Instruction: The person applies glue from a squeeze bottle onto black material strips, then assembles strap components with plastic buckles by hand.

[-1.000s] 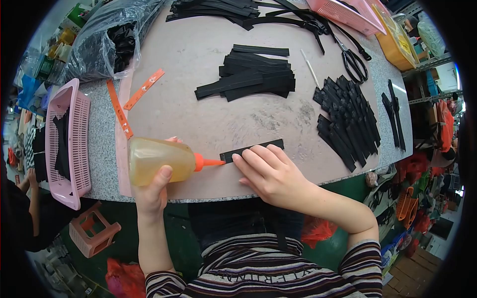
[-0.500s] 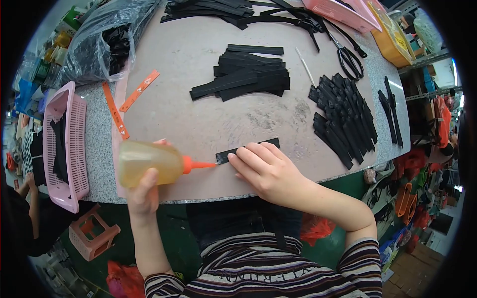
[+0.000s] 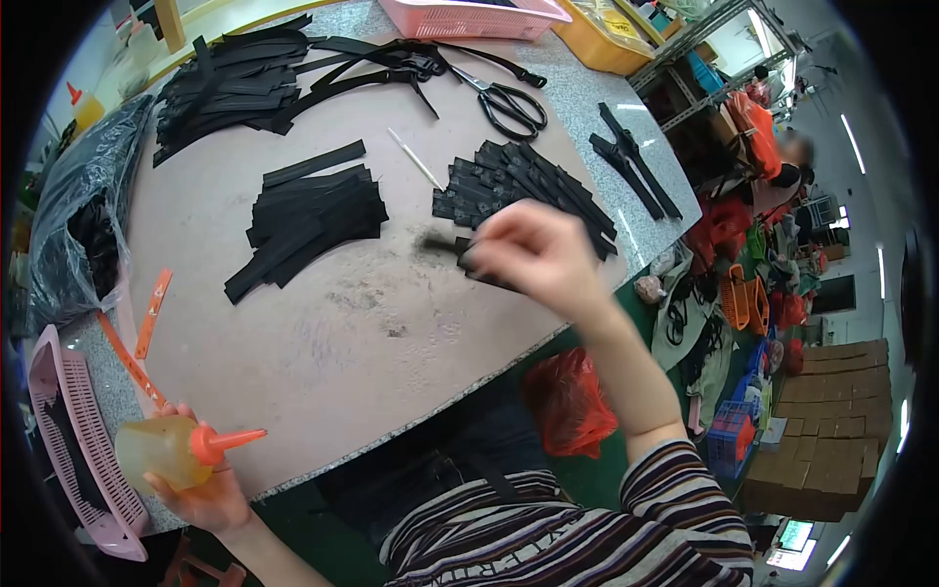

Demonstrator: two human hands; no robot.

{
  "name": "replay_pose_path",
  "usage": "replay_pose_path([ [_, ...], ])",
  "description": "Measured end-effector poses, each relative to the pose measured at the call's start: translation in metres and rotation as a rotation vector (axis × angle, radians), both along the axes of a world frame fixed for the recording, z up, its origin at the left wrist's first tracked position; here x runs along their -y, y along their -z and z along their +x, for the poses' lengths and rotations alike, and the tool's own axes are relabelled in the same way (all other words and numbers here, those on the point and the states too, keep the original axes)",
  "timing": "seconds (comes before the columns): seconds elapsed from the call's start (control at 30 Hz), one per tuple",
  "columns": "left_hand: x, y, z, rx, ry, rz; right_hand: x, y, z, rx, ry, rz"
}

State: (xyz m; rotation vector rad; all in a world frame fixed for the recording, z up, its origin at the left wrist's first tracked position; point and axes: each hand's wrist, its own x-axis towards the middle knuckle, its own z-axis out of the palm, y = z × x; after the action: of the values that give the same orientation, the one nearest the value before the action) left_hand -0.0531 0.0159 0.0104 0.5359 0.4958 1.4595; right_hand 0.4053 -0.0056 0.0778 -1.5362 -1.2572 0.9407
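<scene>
My left hand [image 3: 210, 494] is wrapped round a squeeze bottle [image 3: 155, 453] of yellowish liquid with an orange nozzle pointing right, near the table's front left. A short black strap [image 3: 445, 243], smeared by motion, is pinched in my right hand [image 3: 538, 256]. That hand hovers at the front edge of a fanned pile of black straps [image 3: 523, 181] and hides part of it. Left of it lies another stack of black straps [image 3: 318, 210]. Between the two piles is a thin white stick [image 3: 416, 158].
Scissors [image 3: 509, 108] and black buckled belts [image 3: 421, 64] lie at the back. More straps [image 3: 235, 83] are heaped at the far left. Two orange strips [image 3: 154, 313] and a pink basket [image 3: 98, 430] are on the left, by a plastic bag [image 3: 73, 215]. Two straps [image 3: 636, 161] lie at the right edge.
My right hand has lifted the strap off the table and carried it right to the fanned pile. My left hand has drawn the bottle away to the left. The view has turned right.
</scene>
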Motion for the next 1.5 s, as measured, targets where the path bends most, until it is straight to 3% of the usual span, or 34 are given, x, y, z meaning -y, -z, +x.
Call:
replay_pose_path([
  [0.07,-0.002,0.005,-0.007,0.011,-0.033,-0.034,0.013,-0.01,0.068,0.017,0.272,-0.034],
  [0.17,-0.006,0.008,0.0,0.114,0.018,-0.032,0.021,0.015,0.17,-0.089,0.391,0.003],
  [0.23,-0.007,0.007,0.004,0.14,0.037,-0.024,0.006,0.025,0.185,0.582,0.503,-0.142],
  [0.3,-0.005,0.006,0.016,0.124,0.025,-0.026,-0.018,0.024,0.149,0.974,0.44,0.18],
  [0.33,-0.004,0.002,0.024,0.11,0.032,-0.02,-0.032,0.006,0.094,0.829,0.283,0.231],
  [0.43,0.0,-0.011,0.047,0.067,0.083,-0.026,-0.064,0.004,-0.023,0.748,-0.331,0.472],
  [0.53,0.005,-0.014,0.058,0.044,0.09,-0.037,-0.103,0.033,-0.089,0.896,-0.514,0.722],
  [0.63,0.013,-0.011,0.05,0.011,0.097,-0.033,-0.109,0.054,-0.108,0.877,-0.448,0.649],
  [0.87,0.023,0.006,0.019,0.038,0.049,-0.076,0.012,0.036,-0.1,0.843,-0.61,0.257],
  [0.97,0.018,0.005,0.021,0.077,0.044,-0.075,0.004,0.031,-0.106,0.794,-0.531,0.322],
  [1.0,0.016,0.004,0.024,0.098,0.046,-0.064,-0.005,0.032,-0.114,0.764,-0.488,0.454],
  [1.1,0.014,-0.002,0.031,0.141,0.066,-0.047,-0.023,0.029,-0.141,0.9,-0.685,0.427],
  [1.13,0.015,-0.003,0.032,0.147,0.067,-0.037,-0.031,0.035,-0.149,0.878,-0.645,0.564],
  [1.3,0.024,0.0,0.021,0.204,0.058,-0.036,-0.06,0.017,-0.127,0.129,-0.274,0.366],
  [1.37,0.024,0.003,0.014,0.218,0.058,-0.039,-0.044,0.003,-0.104,0.408,-0.277,0.611],
  [1.43,0.023,0.004,0.015,0.217,0.062,-0.043,-0.01,0.006,-0.089,0.856,-0.451,0.877],
  [1.5,0.017,0.004,0.02,0.202,0.062,-0.04,0.028,0.032,-0.091,1.074,-0.55,0.903],
])
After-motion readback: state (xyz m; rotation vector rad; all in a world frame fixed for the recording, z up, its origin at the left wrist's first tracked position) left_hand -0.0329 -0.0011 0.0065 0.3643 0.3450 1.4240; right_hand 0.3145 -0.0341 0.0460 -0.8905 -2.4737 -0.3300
